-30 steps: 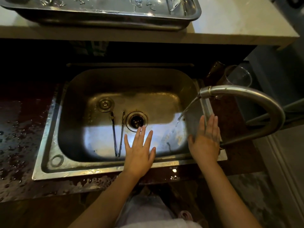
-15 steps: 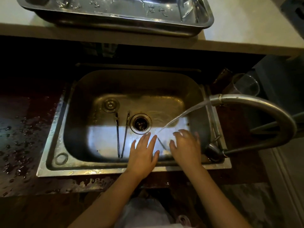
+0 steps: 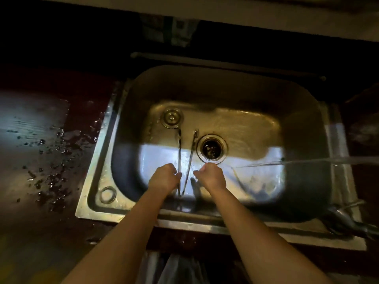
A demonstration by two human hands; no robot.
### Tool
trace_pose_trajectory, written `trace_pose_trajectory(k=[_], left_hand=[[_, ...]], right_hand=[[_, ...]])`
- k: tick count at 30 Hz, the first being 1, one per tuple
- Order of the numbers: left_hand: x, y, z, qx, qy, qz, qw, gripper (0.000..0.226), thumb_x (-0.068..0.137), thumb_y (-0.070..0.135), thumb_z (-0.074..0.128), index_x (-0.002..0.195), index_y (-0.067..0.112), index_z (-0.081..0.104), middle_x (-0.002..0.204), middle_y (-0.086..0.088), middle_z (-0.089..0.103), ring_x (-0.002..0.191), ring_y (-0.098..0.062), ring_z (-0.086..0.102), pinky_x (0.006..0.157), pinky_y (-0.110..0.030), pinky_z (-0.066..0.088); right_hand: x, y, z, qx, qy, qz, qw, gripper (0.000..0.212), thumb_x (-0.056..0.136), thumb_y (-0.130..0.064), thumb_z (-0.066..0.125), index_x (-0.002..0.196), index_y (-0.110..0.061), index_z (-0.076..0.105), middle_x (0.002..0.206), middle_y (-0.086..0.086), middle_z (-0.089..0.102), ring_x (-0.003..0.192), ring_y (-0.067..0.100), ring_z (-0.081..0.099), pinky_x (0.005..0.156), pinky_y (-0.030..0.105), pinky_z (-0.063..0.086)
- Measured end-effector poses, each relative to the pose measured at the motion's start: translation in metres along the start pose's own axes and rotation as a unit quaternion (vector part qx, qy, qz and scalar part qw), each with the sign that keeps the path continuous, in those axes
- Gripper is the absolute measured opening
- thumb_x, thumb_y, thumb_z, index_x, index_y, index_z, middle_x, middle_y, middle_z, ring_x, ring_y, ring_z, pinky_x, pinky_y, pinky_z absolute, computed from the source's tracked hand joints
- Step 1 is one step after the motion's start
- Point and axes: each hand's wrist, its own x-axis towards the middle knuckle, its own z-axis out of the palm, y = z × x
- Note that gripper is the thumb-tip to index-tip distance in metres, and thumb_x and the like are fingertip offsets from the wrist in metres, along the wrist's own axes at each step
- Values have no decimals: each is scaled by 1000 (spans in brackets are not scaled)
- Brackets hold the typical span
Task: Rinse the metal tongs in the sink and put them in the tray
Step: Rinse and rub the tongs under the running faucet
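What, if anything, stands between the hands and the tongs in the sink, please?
Nothing visible does. The tongs lie on the sink floor left of the drain, with the left hand against one arm and the right hand just beside the other. The water stream falls to the right, clear of them.

The picture is dim and a bit blurry. A bright, pale patch of light shines on the shiny steel sink (image 3: 303,111) floor just past both hands (image 3: 164,177). The corners are dark, and the edges bend.

Left hand (image 3: 164,178), right hand (image 3: 212,176) curled.
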Motion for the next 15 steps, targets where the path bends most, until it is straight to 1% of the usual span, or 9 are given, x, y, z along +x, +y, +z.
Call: trace_pose_trajectory(k=[2,4,5,7,10,12,15], left_hand=[[16,-1,5,-14,-23,-34,999,22,88,26,55,98,7,60,113,-16,65,96,-28,59,82,-33,44],[30,-1,11,-11,-41,-55,998,23,86,23,56,92,2,62,106,-18,68,87,-27,61,77,-33,46],[35,-1,14,-7,-53,-63,997,25,85,22,57,94,-1,64,104,-20,68,88,-29,63,77,-33,48],[43,-3,21,-5,-81,-74,994,30,84,21,57,97,-4,65,103,-22,69,94,-33,65,79,-33,50],[46,-6,27,-12,-109,-79,991,28,84,18,59,98,-6,65,101,-22,70,94,-32,67,79,-32,51],[46,-6,25,2,-103,-71,992,23,84,14,60,95,-5,67,100,-21,71,94,-31,67,82,-33,51],[42,-3,19,5,-84,-49,995,18,83,8,60,92,-6,67,99,-22,71,94,-33,66,87,-35,50]], right_hand=[[15,-2,16,-9,-2,15,1000,21,79,-30,62,77,-9,64,90,15,70,90,32,66,65,27,41],[26,-3,29,-9,-2,27,1000,27,79,-31,64,88,-5,67,95,14,71,90,31,66,65,27,41],[30,-4,34,-7,-4,33,999,29,79,-31,64,91,-5,68,95,14,71,89,31,66,64,26,42],[36,-4,41,-8,-11,41,999,27,76,-28,66,90,-5,68,92,13,72,85,30,67,62,26,43],[40,-4,48,-10,-11,45,999,21,73,-20,67,85,-3,69,89,15,72,83,30,68,62,26,48],[41,-5,48,-22,-6,33,999,17,72,-17,67,82,-3,68,88,16,72,83,32,68,61,25,46],[40,-8,45,-19,1,21,1000,16,73,-16,67,81,-3,69,87,16,72,83,31,68,67,27,50]])
